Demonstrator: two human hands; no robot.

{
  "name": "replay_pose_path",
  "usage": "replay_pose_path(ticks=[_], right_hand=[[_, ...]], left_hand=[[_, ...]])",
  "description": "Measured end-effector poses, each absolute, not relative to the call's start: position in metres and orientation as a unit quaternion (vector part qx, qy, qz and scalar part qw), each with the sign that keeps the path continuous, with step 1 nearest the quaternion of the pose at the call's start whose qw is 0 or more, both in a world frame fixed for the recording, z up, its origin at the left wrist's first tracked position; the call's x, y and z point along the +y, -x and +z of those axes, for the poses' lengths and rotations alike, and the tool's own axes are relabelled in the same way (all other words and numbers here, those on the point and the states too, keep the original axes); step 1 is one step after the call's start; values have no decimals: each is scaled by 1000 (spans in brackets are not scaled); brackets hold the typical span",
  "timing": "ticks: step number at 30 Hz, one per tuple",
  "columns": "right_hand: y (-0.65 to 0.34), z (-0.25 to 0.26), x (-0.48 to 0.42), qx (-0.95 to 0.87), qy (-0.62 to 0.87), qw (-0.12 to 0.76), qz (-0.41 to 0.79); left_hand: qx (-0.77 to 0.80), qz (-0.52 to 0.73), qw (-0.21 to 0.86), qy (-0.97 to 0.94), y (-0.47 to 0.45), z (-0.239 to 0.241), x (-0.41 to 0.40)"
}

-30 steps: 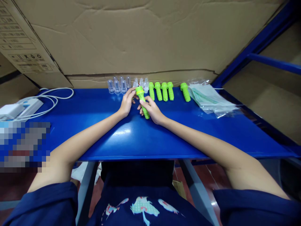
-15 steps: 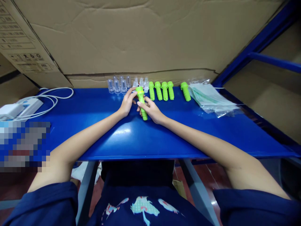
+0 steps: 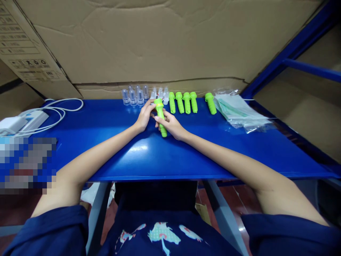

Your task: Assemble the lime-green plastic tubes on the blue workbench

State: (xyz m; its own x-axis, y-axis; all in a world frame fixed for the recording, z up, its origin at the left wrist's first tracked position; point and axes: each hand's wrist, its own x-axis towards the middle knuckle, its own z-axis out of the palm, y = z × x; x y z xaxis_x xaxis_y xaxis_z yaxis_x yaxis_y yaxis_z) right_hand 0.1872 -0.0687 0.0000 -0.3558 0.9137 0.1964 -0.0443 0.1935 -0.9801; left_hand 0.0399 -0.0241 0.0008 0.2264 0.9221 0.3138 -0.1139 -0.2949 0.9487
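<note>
We had room on the blue tabletop point(image 3: 128, 156) until its front edge point(image 3: 165, 177). Our forearms point(image 3: 114, 140) angled inward; over the tabletop, the left hand point(image 3: 144, 116) pinched the green torch-shaped piece point(image 3: 160, 112) at its head, and the right hand point(image 3: 173, 125) wrapped its fingers around the handle.

A large sheet of creased brown cardboard point(image 3: 165, 42) stands behind a glossy blue tabletop point(image 3: 119, 160); at far left, a looped white cable point(image 3: 64, 115) lies by a white plastic block point(image 3: 12, 124).
</note>
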Motion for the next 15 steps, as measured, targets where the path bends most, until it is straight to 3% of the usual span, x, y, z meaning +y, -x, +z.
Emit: replay_pose_path(ticks=[15], right_hand=[[-189,-2,-67,-625,334,448,544]], left_hand=[[334,526,488,-611,-38,3,-24]])
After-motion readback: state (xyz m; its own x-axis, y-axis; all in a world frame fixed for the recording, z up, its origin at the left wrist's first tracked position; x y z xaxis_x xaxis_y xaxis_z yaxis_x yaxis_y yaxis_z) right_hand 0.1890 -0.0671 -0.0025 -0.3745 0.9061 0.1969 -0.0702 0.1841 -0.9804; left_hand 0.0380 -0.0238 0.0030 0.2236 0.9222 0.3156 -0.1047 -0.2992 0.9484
